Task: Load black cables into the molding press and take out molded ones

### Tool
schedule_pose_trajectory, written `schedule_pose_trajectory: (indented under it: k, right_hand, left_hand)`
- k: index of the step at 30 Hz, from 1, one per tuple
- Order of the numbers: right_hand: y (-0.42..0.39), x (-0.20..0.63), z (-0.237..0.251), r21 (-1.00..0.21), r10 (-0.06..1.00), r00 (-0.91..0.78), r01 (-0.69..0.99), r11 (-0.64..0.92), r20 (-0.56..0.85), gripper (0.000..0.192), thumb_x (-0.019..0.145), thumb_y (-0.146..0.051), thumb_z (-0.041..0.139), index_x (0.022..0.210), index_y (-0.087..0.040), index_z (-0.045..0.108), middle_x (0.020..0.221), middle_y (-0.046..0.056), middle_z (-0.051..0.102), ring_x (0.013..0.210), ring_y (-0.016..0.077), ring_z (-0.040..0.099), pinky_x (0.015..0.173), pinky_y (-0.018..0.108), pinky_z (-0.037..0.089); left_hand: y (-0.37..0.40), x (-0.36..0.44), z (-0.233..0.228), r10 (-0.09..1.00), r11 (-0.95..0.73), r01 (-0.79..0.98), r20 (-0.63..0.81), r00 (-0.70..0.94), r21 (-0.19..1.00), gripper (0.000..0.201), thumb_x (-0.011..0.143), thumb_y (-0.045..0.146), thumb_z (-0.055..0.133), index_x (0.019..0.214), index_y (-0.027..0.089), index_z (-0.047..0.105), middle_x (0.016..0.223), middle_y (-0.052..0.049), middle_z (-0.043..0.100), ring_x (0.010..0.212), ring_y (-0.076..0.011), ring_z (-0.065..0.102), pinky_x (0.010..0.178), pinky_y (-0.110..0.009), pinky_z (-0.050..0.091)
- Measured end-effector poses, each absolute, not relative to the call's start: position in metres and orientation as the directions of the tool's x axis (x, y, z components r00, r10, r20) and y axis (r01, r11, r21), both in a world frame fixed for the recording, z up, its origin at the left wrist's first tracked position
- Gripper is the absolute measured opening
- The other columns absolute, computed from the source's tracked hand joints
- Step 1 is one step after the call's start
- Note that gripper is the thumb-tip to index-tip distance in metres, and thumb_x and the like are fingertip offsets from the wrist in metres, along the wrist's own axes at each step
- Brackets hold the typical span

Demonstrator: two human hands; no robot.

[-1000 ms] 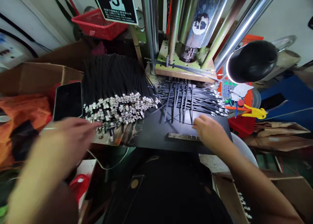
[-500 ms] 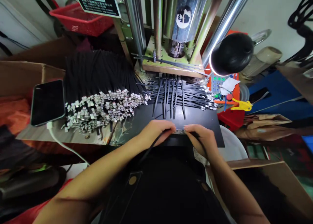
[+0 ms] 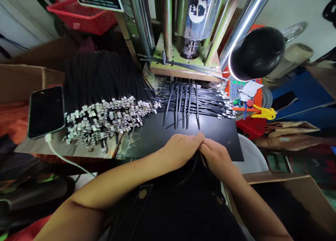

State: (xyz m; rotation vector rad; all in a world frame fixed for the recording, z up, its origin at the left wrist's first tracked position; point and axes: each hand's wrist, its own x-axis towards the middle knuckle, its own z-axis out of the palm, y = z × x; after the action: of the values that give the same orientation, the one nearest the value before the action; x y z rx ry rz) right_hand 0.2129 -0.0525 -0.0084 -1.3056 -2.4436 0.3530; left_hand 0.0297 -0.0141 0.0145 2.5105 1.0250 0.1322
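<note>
My left hand (image 3: pixel 181 148) and my right hand (image 3: pixel 216 155) meet at the front edge of the black work plate (image 3: pixel 147 136). Both are closed, fingertips touching. A thin black cable (image 3: pixel 194 165) curves down beneath them against the dark apron; its ends are hidden in my fingers. Just beyond my hands, several black cables (image 3: pixel 188 109) lie with one end towards me and the other under the press. They cross a heap of similar cables (image 3: pixel 210 102) with shiny metal tips. At the left rises a big bundle of black cables (image 3: pixel 102 76) with silvery connectors.
The press (image 3: pixel 186 69) stands behind the cables. A black lamp (image 3: pixel 258 53) hangs at its right, above an orange control box (image 3: pixel 258 102) with yellow pliers (image 3: pixel 267 113). A phone (image 3: pixel 46 111) on a white cord sits left. An open carton (image 3: pixel 296 179) is at lower right.
My hands were slightly apart, with small metal pieces showing between their fingertips. They have come together, covering those pieces, and my left hand has turned over rightward. The view has shifted slightly.
</note>
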Motion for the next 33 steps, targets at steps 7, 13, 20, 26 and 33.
schedule_pose_trajectory:
  k: [7,13,20,26,33]
  right_hand:
    - [-0.039,0.229,-0.022,-0.298,0.855,-0.481,0.802,0.518,0.194,0.014,0.092,-0.021,0.056,0.099,-0.018,0.069,0.096,0.011,0.067,0.088,0.0245,0.059,0.080,0.039,0.049]
    - [0.008,0.198,0.008,-0.377,0.639,-0.750,0.649,0.660,-0.172,0.013,0.085,-0.013,0.063,0.092,-0.019,0.073,0.092,0.007,0.069,0.086,0.0216,0.063,0.078,0.033,0.051]
    - [0.090,0.129,0.035,-0.594,0.812,-0.575,0.688,0.416,-0.098,0.024,0.091,-0.011,0.048,0.097,-0.020,0.070,0.086,0.001,0.073,0.082,0.0162,0.068,0.080,0.027,0.049]
    - [0.125,0.049,0.009,-0.609,0.924,-0.359,0.764,0.211,-0.131,0.039,0.085,-0.022,0.068,0.119,-0.009,0.056,0.097,0.012,0.071,0.090,0.0231,0.066,0.078,0.030,0.047]
    - [0.081,0.128,0.030,-0.653,0.792,-0.563,0.696,0.299,-0.237,0.038,0.080,-0.015,0.067,0.117,-0.015,0.060,0.073,-0.002,0.066,0.065,0.0141,0.060,0.063,0.023,0.043]
  left_hand:
    - [-0.020,0.003,-0.003,0.685,-0.668,0.615,0.024,0.728,0.419,0.014,0.098,0.019,0.042,0.106,0.019,0.054,0.079,0.000,0.069,0.071,-0.0183,0.067,0.066,-0.029,0.051]
    - [0.021,-0.060,0.014,0.787,-0.616,0.766,0.195,0.585,0.184,0.030,0.090,0.006,0.048,0.114,0.018,0.063,0.134,-0.014,0.057,0.121,-0.0276,0.053,0.098,-0.046,0.044]
    - [0.049,-0.102,0.038,0.861,-0.475,0.833,0.347,0.373,0.284,0.026,0.097,0.019,0.045,0.105,0.020,0.070,0.111,-0.005,0.072,0.101,-0.0204,0.066,0.090,-0.035,0.051]
    - [-0.022,-0.141,0.062,0.902,-0.390,0.623,0.418,0.109,0.679,0.014,0.093,0.025,0.060,0.102,0.026,0.071,0.108,0.001,0.073,0.100,-0.0172,0.069,0.093,-0.033,0.056]
    - [-0.078,-0.170,0.016,0.894,-0.447,0.727,0.278,0.351,0.521,0.031,0.094,0.022,0.054,0.123,0.025,0.065,0.120,-0.006,0.066,0.095,-0.0172,0.069,0.080,-0.024,0.058]
